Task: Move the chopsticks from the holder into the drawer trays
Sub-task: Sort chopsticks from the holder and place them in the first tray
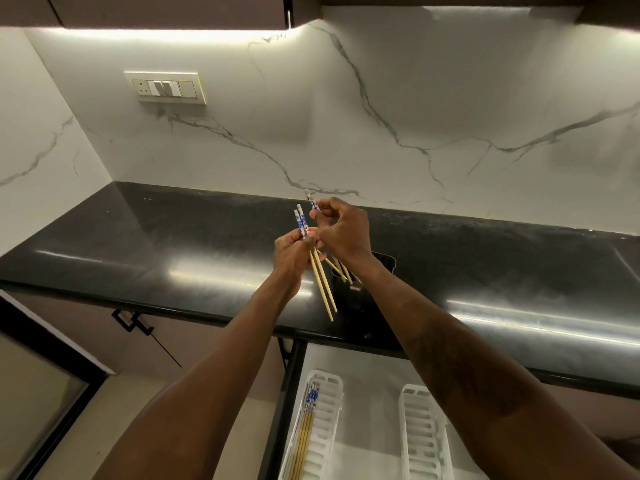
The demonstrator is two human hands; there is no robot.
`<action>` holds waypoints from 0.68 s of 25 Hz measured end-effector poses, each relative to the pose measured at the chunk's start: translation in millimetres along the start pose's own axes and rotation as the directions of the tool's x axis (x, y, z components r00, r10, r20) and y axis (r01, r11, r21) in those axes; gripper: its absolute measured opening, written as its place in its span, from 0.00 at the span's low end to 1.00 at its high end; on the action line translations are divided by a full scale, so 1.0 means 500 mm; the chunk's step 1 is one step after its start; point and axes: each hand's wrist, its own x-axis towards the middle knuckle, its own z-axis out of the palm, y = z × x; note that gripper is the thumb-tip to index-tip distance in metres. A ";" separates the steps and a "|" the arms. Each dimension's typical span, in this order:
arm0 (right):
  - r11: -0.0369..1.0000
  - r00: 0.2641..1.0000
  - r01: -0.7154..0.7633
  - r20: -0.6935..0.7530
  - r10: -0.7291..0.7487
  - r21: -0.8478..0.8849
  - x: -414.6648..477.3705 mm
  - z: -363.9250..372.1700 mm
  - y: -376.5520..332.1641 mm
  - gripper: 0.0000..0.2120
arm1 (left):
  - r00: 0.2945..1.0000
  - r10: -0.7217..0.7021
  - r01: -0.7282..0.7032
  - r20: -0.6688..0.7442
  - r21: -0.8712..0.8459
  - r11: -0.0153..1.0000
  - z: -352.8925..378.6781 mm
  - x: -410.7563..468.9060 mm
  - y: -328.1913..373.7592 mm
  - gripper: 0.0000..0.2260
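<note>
My left hand point(294, 252) grips two bamboo chopsticks point(322, 289) with blue-and-white tops, their tips pointing down toward me. Just to its right, my right hand point(343, 230) pinches the patterned top of another chopstick point(312, 202) above the black holder point(360, 289) on the counter. A few more chopsticks point(343, 270) lean inside the holder, partly hidden by my right wrist. Below, the open drawer point(367, 379) holds two white slotted trays. Several chopsticks point(306, 420) lie in the left tray point(329, 427); the right tray point(424, 434) shows none.
A glossy black counter point(173, 237) runs along a white marble backsplash with a switch plate point(166, 87). A cabinet door with a black handle point(131, 322) sits left of the drawer. Upper cabinets hang overhead.
</note>
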 end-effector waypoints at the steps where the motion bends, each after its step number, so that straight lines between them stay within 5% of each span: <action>1: 0.999 1.000 -0.020 0.000 0.020 0.027 0.004 -0.002 -0.009 0.10 | 1.000 0.005 -0.005 0.011 -0.003 1.000 0.002 -0.001 0.009 0.07; 7: 0.926 0.934 -0.358 0.043 0.355 0.121 0.001 -0.021 -0.022 0.08 | 0.976 -0.070 0.084 0.205 -0.059 0.995 -0.003 -0.031 0.037 0.12; 12: 0.847 0.871 -0.486 0.200 0.449 0.215 -0.056 -0.020 -0.006 0.09 | 0.946 -0.154 0.171 0.286 -0.035 0.985 -0.025 -0.054 0.017 0.12; 17: 0.772 0.823 -0.532 0.427 0.375 0.348 -0.092 -0.035 -0.003 0.30 | 0.898 -0.268 0.287 0.348 -0.002 0.958 -0.048 -0.091 -0.003 0.12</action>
